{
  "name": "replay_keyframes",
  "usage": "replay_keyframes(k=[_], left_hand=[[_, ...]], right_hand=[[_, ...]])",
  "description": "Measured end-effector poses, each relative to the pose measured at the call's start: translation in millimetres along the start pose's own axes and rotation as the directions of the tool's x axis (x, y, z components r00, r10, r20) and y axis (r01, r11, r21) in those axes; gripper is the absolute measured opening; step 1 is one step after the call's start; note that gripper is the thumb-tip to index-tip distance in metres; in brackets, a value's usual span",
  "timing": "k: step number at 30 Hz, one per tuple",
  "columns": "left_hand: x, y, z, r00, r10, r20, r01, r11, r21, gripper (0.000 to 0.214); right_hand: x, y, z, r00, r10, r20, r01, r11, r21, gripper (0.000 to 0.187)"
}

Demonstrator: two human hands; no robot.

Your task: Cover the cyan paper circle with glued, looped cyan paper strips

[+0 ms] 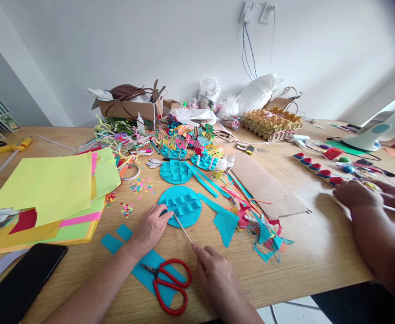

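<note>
My left hand (152, 229) rests on the table with its fingertips pressed on the near left edge of a round teal paper disc with woven strips (180, 206). My right hand (215, 270) is closed in a pinch on a thin wooden stick (183, 228), whose far tip reaches the disc's edge by my left fingers. Red-handled scissors (168, 283) lie on a teal paper strip (146, 270) between my forearms.
A stack of yellow, green and pink paper sheets (55, 193) lies left, a black phone (21, 283) at near left. Finished teal discs with colourful cut-outs (187, 148), glue bottles (220, 168), scraps (261, 229), cardboard (265, 184) and egg trays (271, 120) lie beyond. Another person's hands (362, 195) work at right.
</note>
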State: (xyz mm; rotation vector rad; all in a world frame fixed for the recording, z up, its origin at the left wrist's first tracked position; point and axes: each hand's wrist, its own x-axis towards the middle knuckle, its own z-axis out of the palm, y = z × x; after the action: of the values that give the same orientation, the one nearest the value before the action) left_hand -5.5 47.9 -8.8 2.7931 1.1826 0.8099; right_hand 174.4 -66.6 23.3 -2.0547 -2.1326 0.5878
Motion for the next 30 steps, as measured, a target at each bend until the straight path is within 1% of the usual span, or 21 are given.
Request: replay_keyframes(k=[4,12,20,24,30], left_hand=[[-0.1,-0.2,0.1,1.000,-0.008,-0.003,0.008,1.000,-0.005,0.025],[-2.6,0.7,0.7,0.999,-0.030,-0.020,0.030,1.000,-0.010,0.026],[-5.8,-3.1,-1.2,0.994,-0.081,-0.071,0.073,0.992,-0.102,0.030],[-6.6,-4.6,-0.4,0.992,-0.094,-0.086,0.083,0.989,-0.119,0.029],[-5.5,-4.6,-1.0,0.993,-0.094,-0.072,0.084,0.989,-0.123,0.028]], right_hand=[[1.6,-1.8,0.3,1.000,-0.005,0.014,0.006,0.999,-0.034,0.042],[4.1,-1.2,1.6,0.999,-0.024,-0.028,0.023,0.999,-0.041,0.041],[4.4,-0.5,-3.7,0.997,-0.045,-0.067,0.049,0.997,0.058,0.040],[2.6,-0.3,-4.6,0.994,-0.038,-0.101,0.049,0.993,0.109,0.041],[-0.4,1.8,-2.1,0.993,-0.035,-0.117,0.053,0.987,0.149,0.040]])
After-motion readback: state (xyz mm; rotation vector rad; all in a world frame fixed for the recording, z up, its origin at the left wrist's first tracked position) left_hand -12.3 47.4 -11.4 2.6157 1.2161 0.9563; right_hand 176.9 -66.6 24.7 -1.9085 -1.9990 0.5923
